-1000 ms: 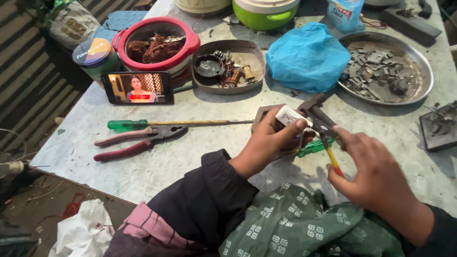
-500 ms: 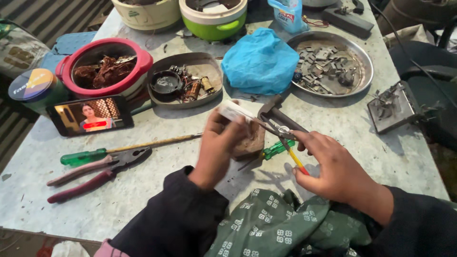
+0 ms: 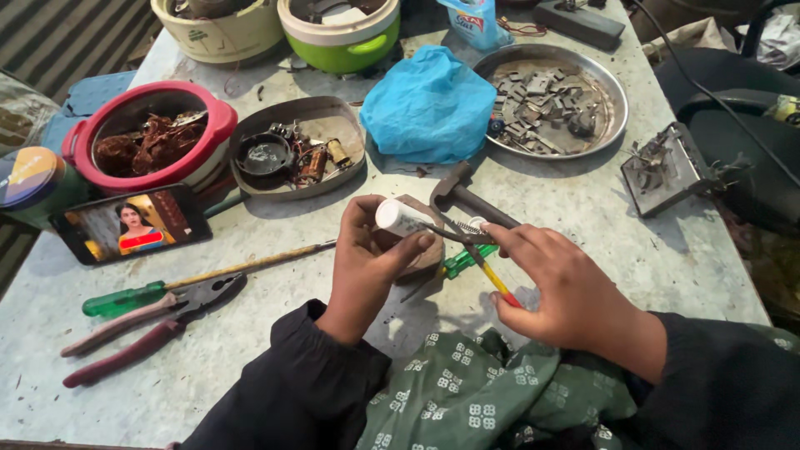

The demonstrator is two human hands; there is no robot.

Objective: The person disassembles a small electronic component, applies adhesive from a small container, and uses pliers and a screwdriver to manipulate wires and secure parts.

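Cylinder: small white cylinder, centre frame — likely light, rigid, smooth; grip its sides.
Left hand: wrapped around it.
Right hand: pinching thin pliers.

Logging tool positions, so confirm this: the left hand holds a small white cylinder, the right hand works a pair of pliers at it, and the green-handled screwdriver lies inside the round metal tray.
Not quite. In the head view the green-handled screwdriver lies on the bare table, beside the red-handled pliers, not in the round metal tray. The rest stands: the left hand holds the small white cylinder, and the right hand works a pair of pliers at it.
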